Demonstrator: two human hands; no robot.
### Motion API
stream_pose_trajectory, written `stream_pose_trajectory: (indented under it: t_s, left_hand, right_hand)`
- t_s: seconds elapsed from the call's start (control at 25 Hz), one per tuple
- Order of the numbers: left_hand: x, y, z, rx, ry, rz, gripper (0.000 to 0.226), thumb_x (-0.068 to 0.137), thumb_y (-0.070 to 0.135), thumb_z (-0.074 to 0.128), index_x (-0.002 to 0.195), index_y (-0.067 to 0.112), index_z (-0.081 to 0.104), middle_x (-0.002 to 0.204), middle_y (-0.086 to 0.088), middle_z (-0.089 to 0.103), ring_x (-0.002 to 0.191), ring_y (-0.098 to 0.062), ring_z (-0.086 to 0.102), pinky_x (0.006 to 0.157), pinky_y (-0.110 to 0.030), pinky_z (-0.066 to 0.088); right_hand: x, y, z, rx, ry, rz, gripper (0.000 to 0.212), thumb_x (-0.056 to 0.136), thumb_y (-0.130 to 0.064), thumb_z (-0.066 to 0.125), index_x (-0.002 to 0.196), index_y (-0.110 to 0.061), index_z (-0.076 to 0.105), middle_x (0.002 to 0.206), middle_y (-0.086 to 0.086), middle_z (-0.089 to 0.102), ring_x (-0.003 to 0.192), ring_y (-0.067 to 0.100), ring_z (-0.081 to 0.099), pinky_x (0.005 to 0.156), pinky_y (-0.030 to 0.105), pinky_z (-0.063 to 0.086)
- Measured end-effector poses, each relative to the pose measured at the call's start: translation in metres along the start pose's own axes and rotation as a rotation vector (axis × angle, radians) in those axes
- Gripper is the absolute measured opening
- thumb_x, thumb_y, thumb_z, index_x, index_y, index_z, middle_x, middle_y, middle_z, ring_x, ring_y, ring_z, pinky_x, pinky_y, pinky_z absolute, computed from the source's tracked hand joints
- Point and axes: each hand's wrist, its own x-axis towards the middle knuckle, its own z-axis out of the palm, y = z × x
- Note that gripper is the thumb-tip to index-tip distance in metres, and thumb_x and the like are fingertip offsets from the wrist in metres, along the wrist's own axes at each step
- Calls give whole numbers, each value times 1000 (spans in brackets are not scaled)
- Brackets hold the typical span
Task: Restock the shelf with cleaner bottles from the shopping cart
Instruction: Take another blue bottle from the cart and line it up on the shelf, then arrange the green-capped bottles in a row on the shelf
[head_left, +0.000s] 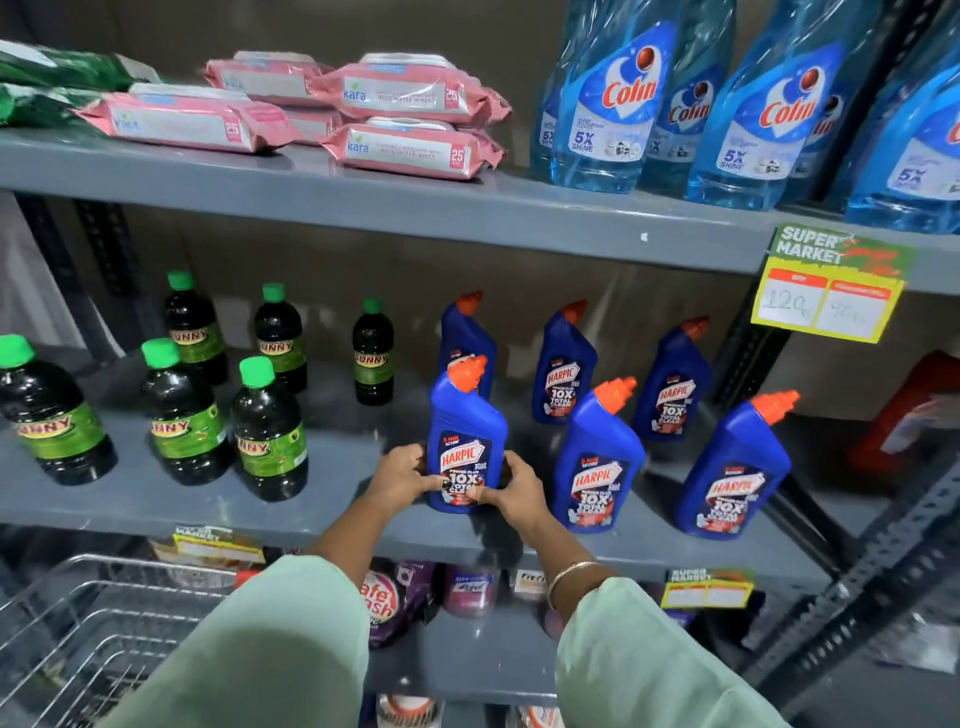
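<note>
- Careful: your left hand (397, 478) and right hand (511, 488) pinch the blue bottle (466, 441) low at centre frame; it could tip.
- Pushing it back could knock the bottle behind (464, 332).

A grey metal shelving unit (363, 208) fills the view, its boards held by dark perforated uprights (883, 545) at the right edge. Behind the boards runs a dull brown back wall (519, 67). Soft, even light leaves faint reflections on the painted boards.

Six blue Harpic bottles (466, 441); six dark Sunny bottles (267, 431); five pink wipe packs (410, 148).
</note>
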Motion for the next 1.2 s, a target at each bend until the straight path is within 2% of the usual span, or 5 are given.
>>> stream_pose_trajectory:
  t_s: [0.52, 0.84, 0.96, 1.08, 1.2]
  left_hand:
    - [-12, -1, -1, 91, 27, 54, 35, 71, -9, 68, 105, -5, 60, 108, -24, 67, 91, -27, 62, 88, -42, 54]
    - [-20, -8, -3, 36, 20, 41, 36, 70, -5, 72, 103, -8, 59, 105, -20, 67, 95, -33, 65, 85, -42, 55]
    - [-36, -13, -27, -74, 278, -27, 25, 72, 11, 75, 92, 0, 64, 89, -13, 66, 80, -25, 61, 77, -41, 54]
    - [-51, -25, -70, -2, 684, -65, 27, 72, 27, 74, 62, 14, 53, 73, -15, 67, 69, -29, 60, 67, -38, 49]
    - [-60, -35, -113, -41, 924, -10, 32, 67, 18, 78, 79, 9, 50, 83, -19, 58, 74, -26, 52, 69, -38, 44]
  right_hand:
    - [-21, -1, 7, -53, 57, -41, 49, 70, -2, 76, 114, -2, 54, 115, 16, 65, 93, 17, 57, 83, 29, 51]
    - [-26, 6, 17, -178, 218, -5, 56, 64, -16, 82, 107, -4, 47, 111, 12, 56, 100, 24, 57, 89, 41, 51]
    - [-44, 6, 29, -287, 314, 51, 42, 69, -29, 77, 86, -11, 44, 97, 10, 58, 88, 27, 58, 75, 40, 51]
    - [-61, -1, 57, -548, 158, -43, 29, 83, -38, 61, 77, -10, 55, 88, 15, 70, 82, 33, 63, 64, 30, 40]
    - [-59, -28, 104, -514, 4, -198, 19, 82, -30, 63, 77, -12, 58, 90, 13, 71, 86, 31, 63, 65, 31, 39]
